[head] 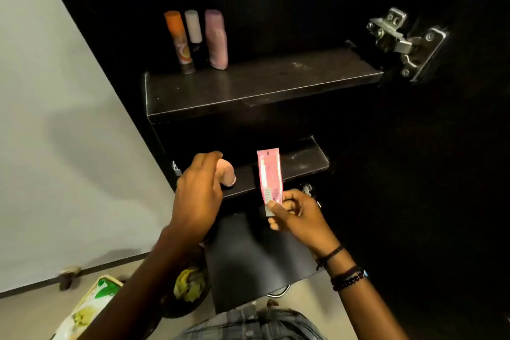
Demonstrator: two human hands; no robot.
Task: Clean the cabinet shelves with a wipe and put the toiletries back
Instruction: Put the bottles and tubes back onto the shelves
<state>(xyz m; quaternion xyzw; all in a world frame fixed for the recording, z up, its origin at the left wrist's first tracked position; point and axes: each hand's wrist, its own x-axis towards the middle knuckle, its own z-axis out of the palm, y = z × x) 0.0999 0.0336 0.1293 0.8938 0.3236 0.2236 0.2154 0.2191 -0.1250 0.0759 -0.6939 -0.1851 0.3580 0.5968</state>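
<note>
Three bottles [196,40] on upper shelf [248,88]; right grip [296,214] pinches pink tube [270,174], left [200,190] around peach bottle [226,172] (lower shelf).

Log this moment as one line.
left hand: on pink bottle, lower shelf | right hand: holds pink tube | upper shelf: three bottles

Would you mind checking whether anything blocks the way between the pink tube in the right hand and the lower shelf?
Nothing visible does. The right hand holds the pink tube upright at the front edge of the lower shelf, whose right part is bare. The left hand holds a pink bottle further left, clear of that path.
</note>
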